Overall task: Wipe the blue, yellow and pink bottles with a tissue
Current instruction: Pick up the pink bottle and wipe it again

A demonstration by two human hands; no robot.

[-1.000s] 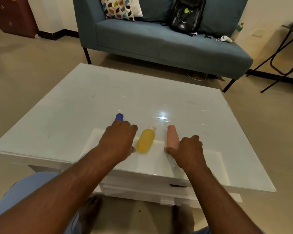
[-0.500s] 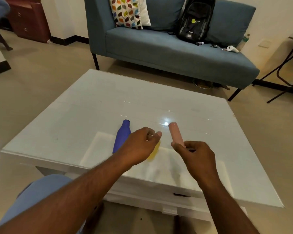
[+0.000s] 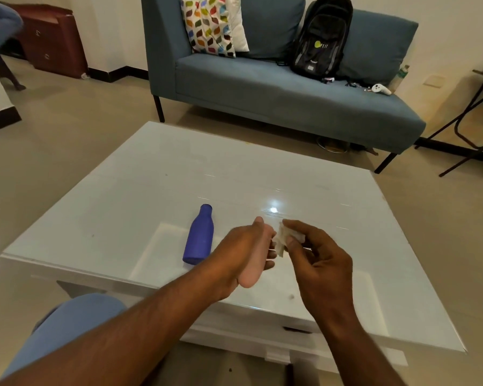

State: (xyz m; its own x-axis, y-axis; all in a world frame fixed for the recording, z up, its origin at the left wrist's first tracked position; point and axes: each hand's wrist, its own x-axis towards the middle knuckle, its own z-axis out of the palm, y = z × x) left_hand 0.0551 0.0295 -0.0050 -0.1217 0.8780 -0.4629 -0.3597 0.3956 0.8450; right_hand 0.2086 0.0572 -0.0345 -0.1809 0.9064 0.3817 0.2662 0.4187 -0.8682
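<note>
Left hand [image 3: 234, 254] has the pink bottle [image 3: 253, 270] lifted off the white glass worktop [image 3: 151, 190], fingers curled round its body with the base end sticking out toward the camera and the top end poking past the knuckles. The fingertips wrap under the far side, so most of the bottle's middle is hidden behind the hand.

Right hand [image 3: 315, 260] is pinching a small crumpled tissue [image 3: 280, 240] between thumb and forefinger; the other fingers are loosely bent behind it. The tissue sits right up against the pink bottle's upper end, just to the right of the left-hand fingers. It looks like it's touching the bottle, but it's too blurry there to be sure.

The blue bottle [image 3: 198, 236] is lying on its side on the worktop, just left of the left hand, cap end pointing away from the camera, and nobody's touching it. Can't see the yellow bottle at all; the hands cover the spot between them and the worktop.

Further off, well beyond both hands, there's a blue-grey sofa [image 3: 290, 98] with a patterned cushion [image 3: 209, 26], a black backpack [image 3: 318, 37] and a white controller [image 3: 381, 89] on the seat. A reddish-brown cabinet [image 3: 50, 45] stands against the wall way off to the left. There's a bright light reflection on the glass just past the fingertips.
</note>
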